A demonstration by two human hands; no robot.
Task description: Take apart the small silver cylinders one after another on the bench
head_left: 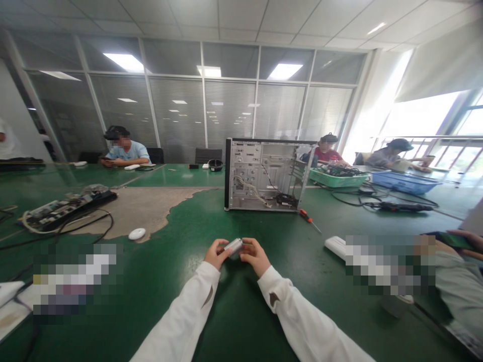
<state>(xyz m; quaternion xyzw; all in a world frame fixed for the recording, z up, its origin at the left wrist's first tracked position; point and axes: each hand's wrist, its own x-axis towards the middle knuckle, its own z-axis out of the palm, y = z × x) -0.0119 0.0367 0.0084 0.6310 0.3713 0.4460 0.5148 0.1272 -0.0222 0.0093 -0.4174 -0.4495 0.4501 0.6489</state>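
A small silvery cylinder (234, 246) is held between my two hands, above the green table (199, 221). My left hand (217, 253) is closed round its left end, thumb and fingers pinching it. At the other end, the curled fingers of my right hand (255, 255) grip the cylinder's tip. Beyond my hands an open computer case (227, 176) stands upright, with cables and a dark part inside at the bottom. A red and black screwdriver (306, 216) lies by the case's lower right corner.
A circuit assembly with cables (68, 206) and a round white object (137, 234) lie left. Green (335, 180) and blue (405, 182) baskets stand back right, near a dark tool (405, 206). A white strip (335, 247) lies right, beside a person's arm. Other people sit across the table.
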